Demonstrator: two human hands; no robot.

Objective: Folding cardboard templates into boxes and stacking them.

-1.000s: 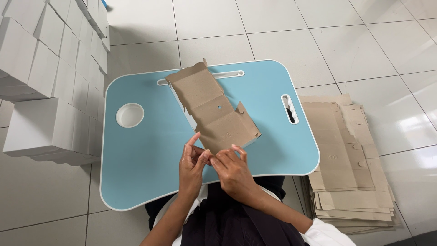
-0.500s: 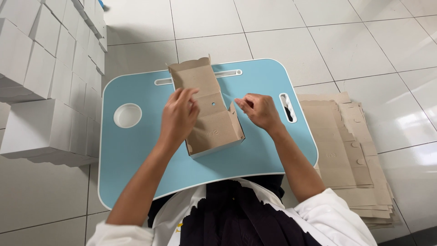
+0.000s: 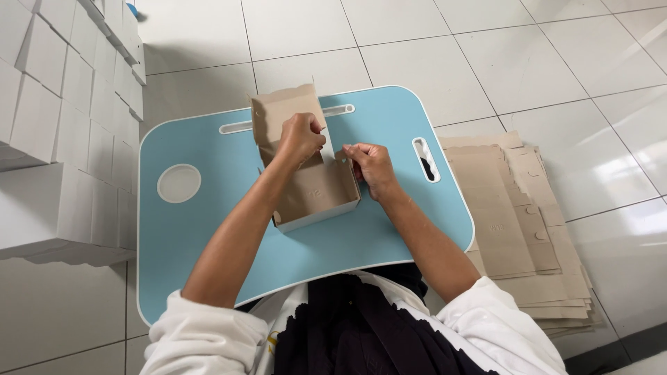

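While your left hand (image 3: 300, 139) gripped the half-folded brown cardboard box (image 3: 309, 182) at centre frame on the light-blue lap table (image 3: 208, 229), your right hand (image 3: 368, 165) pinched its side flap; squarer creases would have helped.

Bright, even daylight fills the scene, with glare sheening the floor tiles (image 3: 625, 160) at right. Soft shadows fall beneath the arms onto the blue tray (image 3: 208, 229) and left of the white boxes (image 3: 62, 139). Focus is sharp throughout; wide-angle distortion bends tile lines near the edges.
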